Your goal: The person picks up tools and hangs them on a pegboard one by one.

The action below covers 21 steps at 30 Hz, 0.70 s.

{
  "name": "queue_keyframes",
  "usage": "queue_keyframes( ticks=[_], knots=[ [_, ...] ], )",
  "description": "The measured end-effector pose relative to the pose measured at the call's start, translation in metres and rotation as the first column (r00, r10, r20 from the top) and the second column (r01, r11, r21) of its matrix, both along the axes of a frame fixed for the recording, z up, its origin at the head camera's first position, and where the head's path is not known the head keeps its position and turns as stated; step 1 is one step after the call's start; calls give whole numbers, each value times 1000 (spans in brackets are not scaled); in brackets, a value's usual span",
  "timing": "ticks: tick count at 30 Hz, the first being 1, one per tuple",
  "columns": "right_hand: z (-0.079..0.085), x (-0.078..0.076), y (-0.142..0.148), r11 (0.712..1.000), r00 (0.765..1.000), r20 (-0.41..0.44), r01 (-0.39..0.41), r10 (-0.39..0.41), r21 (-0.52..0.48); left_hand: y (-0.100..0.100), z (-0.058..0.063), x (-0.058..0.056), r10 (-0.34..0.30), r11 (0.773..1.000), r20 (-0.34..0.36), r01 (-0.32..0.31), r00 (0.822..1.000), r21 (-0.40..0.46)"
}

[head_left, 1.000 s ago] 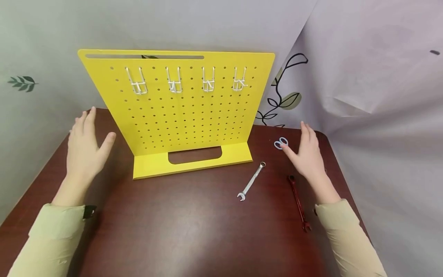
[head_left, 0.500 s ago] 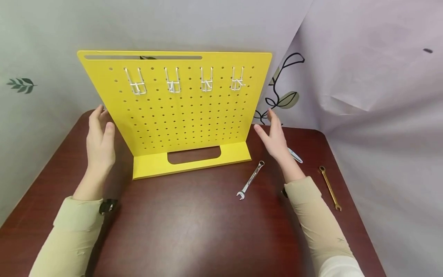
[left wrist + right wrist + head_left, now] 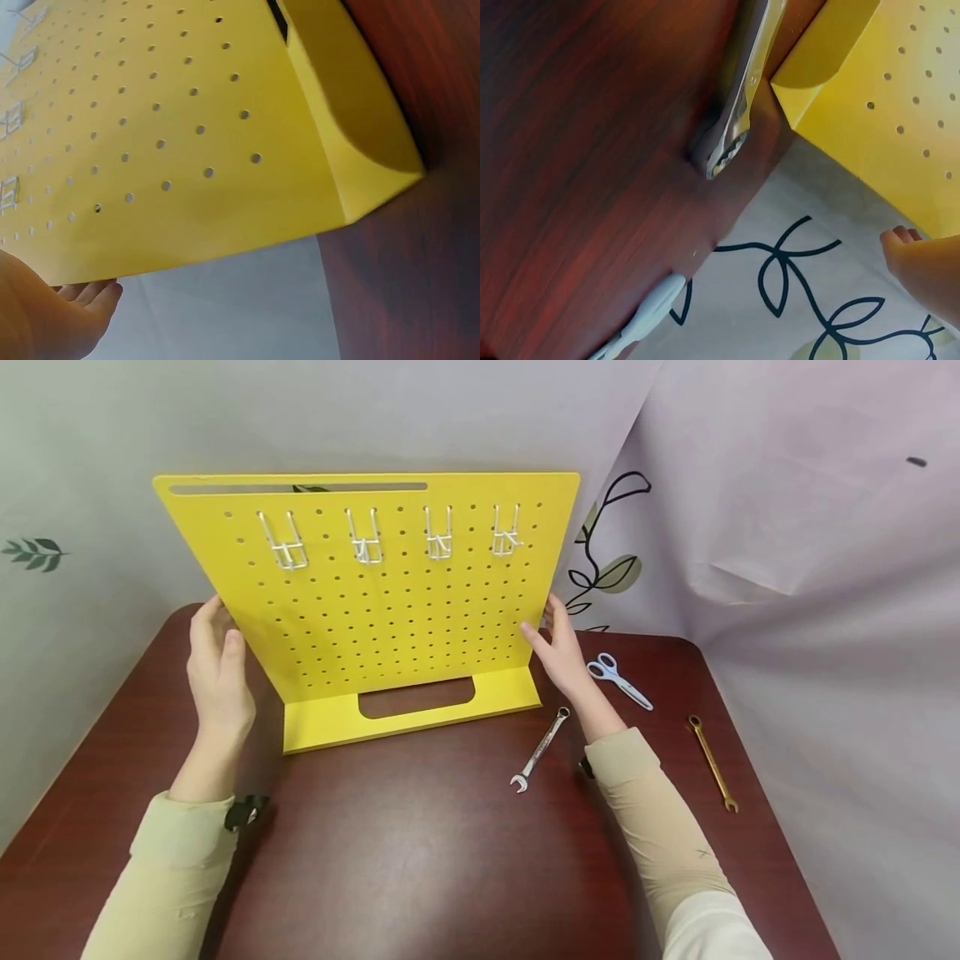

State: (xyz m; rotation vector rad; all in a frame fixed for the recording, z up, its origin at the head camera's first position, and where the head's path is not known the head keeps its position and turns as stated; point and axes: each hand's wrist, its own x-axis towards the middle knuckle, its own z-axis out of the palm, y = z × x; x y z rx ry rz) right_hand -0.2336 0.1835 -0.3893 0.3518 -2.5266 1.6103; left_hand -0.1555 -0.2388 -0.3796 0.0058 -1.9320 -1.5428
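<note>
A yellow pegboard (image 3: 390,602) stands on its flat foot, with several white wire hooks along its upper part. My left hand (image 3: 219,681) holds its left edge, the thumb in front and the fingers behind; in the left wrist view the fingertips (image 3: 111,294) show past that edge. At the opposite edge my right hand (image 3: 564,656) grips the board, thumb over the front face, other fingers partly hidden behind it. A silver combination wrench (image 3: 540,752) lies by the board's right foot, beside my right wrist.
Light blue scissors (image 3: 621,681) lie right of my right hand. Farther right, near the table edge, is a gold wrench (image 3: 712,764). A pale wall sheet (image 3: 787,610) hangs behind and beside the dark red table (image 3: 420,860).
Both hands have moved inward to the board's side edges. My right forearm has swung left, uncovering the gold wrench and scissors and covering a red wrench. The view has shifted slightly.
</note>
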Motion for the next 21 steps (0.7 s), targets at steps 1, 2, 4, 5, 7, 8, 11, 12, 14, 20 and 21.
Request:
queue_keyframes(
  ticks=[1, 2, 4, 5, 7, 8, 11, 12, 14, 20, 21],
  knots=[
    [-1, 0, -1, 1000, 1000, -2, -2, 2, -5, 1, 1, 0, 1, 1000, -4, -1, 1000, 15],
    [-2, 0, -3, 1000, 1000, 0, -2, 2, -9, 2, 2, 0, -1, 1000, -10, 2, 1000, 25],
    [-3, 0, -4, 1000, 1000, 6, -3, 3, -23, 5, 3, 1, -2, 999, -21, 3, 1000, 52],
    [-3, 1, -5, 1000, 1000, 9, -4, 4, -29, 7, 4, 0, -6, 998, -27, 8, 1000, 66],
    [-3, 2, -6, 999, 1000, 16, -6, 6, -42, 10, 4, 0, -10, 995, -44, 14, 999, 94],
    [-3, 3, -6, 999, 1000, 19, -7, 8, -51, 12, 4, 1, -9, 994, -52, 14, 999, 108],
    [-2, 3, -7, 997, 1000, 23, -13, 14, -71, 15, 4, 1, -4, 991, -75, 14, 997, 135],
    [-2, 3, -7, 997, 1000, 24, -13, 15, -79, 16, 4, 0, 0, 990, -80, 11, 997, 138],
    [-2, 3, -8, 996, 1000, 25, -14, 16, -93, 18, 5, 0, 9, 990, -72, 1, 997, 139],
    [-1, 5, -8, 993, 1000, 27, -7, 10, -121, 22, 10, -3, 0, 990, -24, 3, 1000, 140],
    [-2, 5, -8, 992, 1000, 29, -6, 9, -122, 22, 10, -4, -6, 990, -23, 9, 1000, 141]
  ],
)
